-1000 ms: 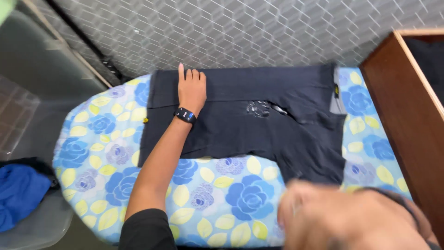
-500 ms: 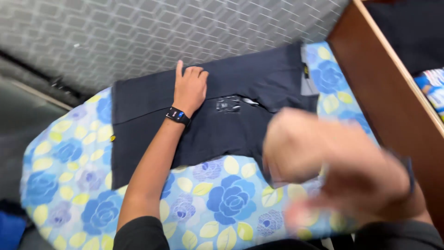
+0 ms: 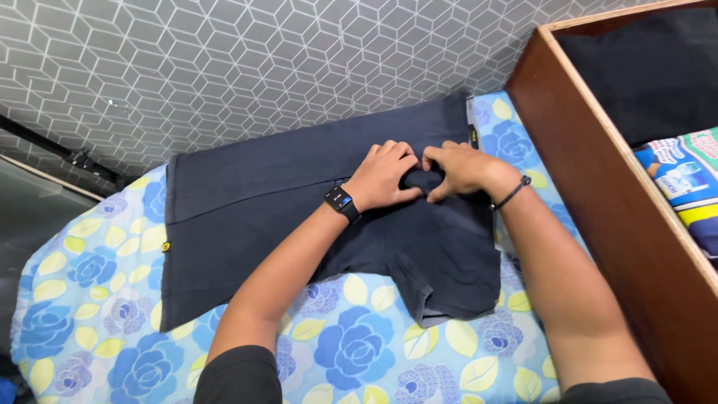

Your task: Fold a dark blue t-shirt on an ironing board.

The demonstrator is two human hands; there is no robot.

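Standing beside the person, one sees nearest the two forearms reaching out over a padded surface with a blue-and-yellow floral cover (image 3: 351, 352), probably an ironing board, though its legs and ends are cut off, so it is not called a table. Spread flat on that cover lies a dark navy garment (image 3: 254, 202), a short-sleeved shirt by its look, with one sleeve (image 3: 449, 277) pointing toward the person and a small yellow tag at its left edge. At the middle of the garment the left hand (image 3: 385, 178), with a black wristband just behind it, and the right hand (image 3: 464, 168), with a thin dark bracelet, meet fingertip to fingertip and pinch a small fold of cloth between them; each grip is narrow and closed on fabric. The cloth judges as light, soft and limp, neither slippery nor fragile: it would sag where unsupported, so hems, shoulder seams or a folded edge look the best places to take hold. What the fingers pin is hidden beneath them, and whether a collar or a printed patch lies there cannot be told. To the right rises a brown wooden cabinet (image 3: 598, 187), its interior showing dark folded cloth and part of a colourful printed packet (image 3: 684, 176), both cut by the frame. Farthest back stands a grey wall (image 3: 224, 67) patterned in cubes.
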